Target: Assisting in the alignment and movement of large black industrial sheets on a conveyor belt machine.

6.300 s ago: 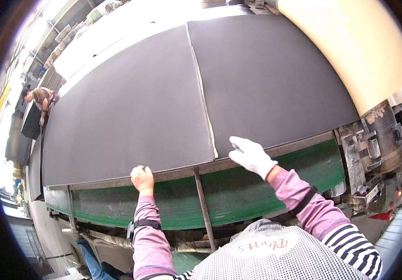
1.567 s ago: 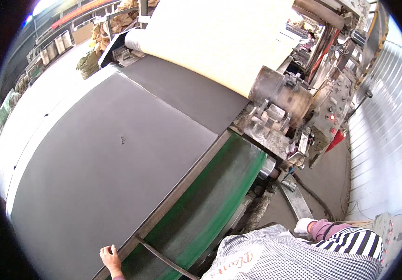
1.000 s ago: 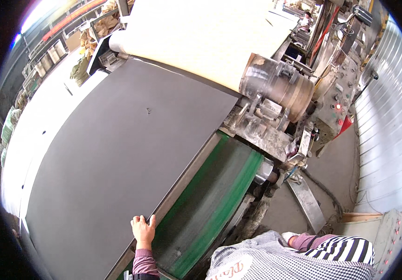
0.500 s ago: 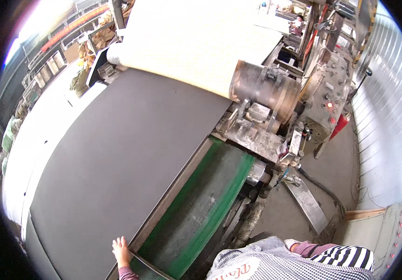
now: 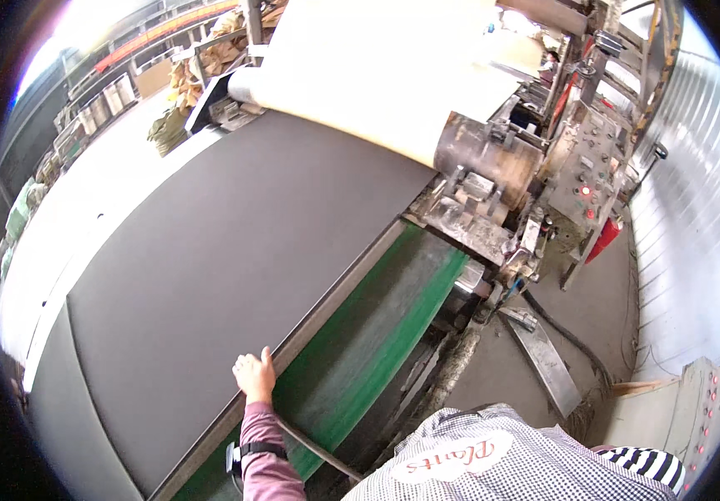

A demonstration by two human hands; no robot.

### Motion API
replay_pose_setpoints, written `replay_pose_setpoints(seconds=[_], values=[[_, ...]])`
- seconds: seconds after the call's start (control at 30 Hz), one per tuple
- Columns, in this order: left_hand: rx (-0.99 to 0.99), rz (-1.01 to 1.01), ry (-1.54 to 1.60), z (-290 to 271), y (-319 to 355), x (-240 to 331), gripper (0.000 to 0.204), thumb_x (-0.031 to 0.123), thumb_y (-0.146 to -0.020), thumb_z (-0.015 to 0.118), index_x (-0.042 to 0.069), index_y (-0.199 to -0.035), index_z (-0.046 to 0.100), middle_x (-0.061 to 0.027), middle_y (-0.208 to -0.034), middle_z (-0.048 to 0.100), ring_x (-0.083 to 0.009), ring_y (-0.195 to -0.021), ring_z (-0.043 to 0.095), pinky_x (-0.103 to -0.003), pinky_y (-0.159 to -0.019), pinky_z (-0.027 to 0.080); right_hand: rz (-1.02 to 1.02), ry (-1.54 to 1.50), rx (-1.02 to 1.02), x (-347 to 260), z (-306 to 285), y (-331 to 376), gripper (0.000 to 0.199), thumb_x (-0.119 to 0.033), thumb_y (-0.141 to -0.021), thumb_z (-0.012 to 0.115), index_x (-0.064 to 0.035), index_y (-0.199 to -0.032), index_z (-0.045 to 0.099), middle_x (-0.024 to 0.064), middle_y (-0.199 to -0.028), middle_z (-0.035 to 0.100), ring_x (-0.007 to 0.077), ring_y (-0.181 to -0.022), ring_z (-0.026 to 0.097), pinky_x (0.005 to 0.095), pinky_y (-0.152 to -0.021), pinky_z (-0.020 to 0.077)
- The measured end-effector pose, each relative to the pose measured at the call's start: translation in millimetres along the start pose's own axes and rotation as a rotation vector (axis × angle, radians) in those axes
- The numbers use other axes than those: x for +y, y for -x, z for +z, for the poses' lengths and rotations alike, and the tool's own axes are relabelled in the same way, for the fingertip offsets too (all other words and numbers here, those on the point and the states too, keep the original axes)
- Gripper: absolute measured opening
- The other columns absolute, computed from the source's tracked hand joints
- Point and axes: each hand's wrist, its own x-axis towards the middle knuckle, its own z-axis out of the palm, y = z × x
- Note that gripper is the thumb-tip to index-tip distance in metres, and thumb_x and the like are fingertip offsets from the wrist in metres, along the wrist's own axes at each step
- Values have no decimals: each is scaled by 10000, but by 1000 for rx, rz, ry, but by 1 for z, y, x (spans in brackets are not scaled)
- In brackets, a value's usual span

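My left hand is at the near right edge of a wide dark grey sheet, thumb apart from the partly bent fingers, with nothing visible in it. The sheet lies beside a narrow frame rail and a green belt. A black band with a small device is strapped round my left wrist. At its far end the grey sheet meets a pale yellow-white sheet by a roller. My right hand is out of view; only a striped sleeve shows on that side.
A worn metal drum stands at the belt's far end, with a control panel to its right. A metal plate and black hose lie on the floor. A second cabinet with red lights stands lower right.
My left hand has moved forward and right along the sheet's edge, and more of the forearm shows. Its fingers look less spread. The view has shifted; a crosswise sheet edge shows more at lower left.
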Motion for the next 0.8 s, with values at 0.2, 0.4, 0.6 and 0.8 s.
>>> replay_pose_setpoints(seconds=[0.2, 0.4, 0.6, 0.8], values=[[43, 38, -135, 20, 43, -90, 520, 444, -951, 401, -27, -1092, 573, -223, -1010, 579, -386, -997, 537, -466, -822, 453, -32, 86, 41, -18, -32, -2, 426, -368, -850, 483, -115, -1163, 624, 167, -1224, 581, 331, -1166, 540, 444, -960, 430], [-95, -262, -380, 2, 132, -216, 275, 307, -962, 435, 153, -1143, 573, -194, -1016, 552, -358, -985, 548, -461, -752, 488, -62, 135, 35, -19, -45, -13, 429, -371, -849, 484, -116, -1165, 622, 165, -1228, 578, 331, -1168, 539, 447, -961, 428], [175, -159, -191, -15, 99, -138, 461, 453, -875, 528, 13, -790, 634, -144, -773, 582, -316, -771, 574, -433, -688, 460, -136, 268, 87, -67, -103, -46, 432, -375, -848, 486, -117, -1167, 621, 162, -1232, 576, 331, -1170, 537, 451, -963, 426], [205, -480, -84, -25, 35, -18, 666, 533, -914, 420, -103, -1017, 589, -285, -1078, 583, -387, -1039, 540, -445, -892, 405, -176, 363, 124, -113, -152, -63, 436, -379, -847, 487, -118, -1169, 619, 160, -1237, 574, 331, -1171, 535, 455, -965, 424]])
